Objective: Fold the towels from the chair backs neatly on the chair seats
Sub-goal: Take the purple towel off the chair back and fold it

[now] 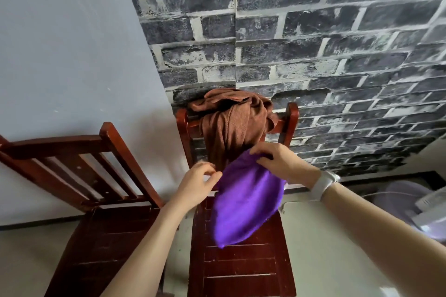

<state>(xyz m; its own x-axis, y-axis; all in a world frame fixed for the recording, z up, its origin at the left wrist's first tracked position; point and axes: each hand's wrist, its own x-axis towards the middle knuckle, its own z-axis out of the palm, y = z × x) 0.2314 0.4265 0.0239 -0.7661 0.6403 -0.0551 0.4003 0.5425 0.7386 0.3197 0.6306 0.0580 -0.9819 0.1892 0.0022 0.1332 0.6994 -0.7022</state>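
- Two hands hold a purple towel [246, 202] up over the seat of the nearer chair [241, 270]; the cloth hangs in a rounded, doubled shape, its lowest tip above the middle of the seat.
- Left hand [195, 187]: fingers curled, pinching the towel's upper left edge between thumb and fingertips.
- Right hand [277, 160]: fingers bent over the towel's top edge, gripping it near the chair's back rail; a white watch [324, 182] sits on that wrist.
- Brown towel [234, 123] lies bunched over the top rail of the same chair's back, one length trailing down the slats behind the purple cloth.
- Second wooden chair [96, 200] stands just beside the first, on the left, its slatted back bare.
- Behind both chairs a brick-patterned wall [313, 43] meets a plain pale wall [72, 55].
- Pale fan [415, 210] sits on the floor at the right edge, partly behind the right forearm.
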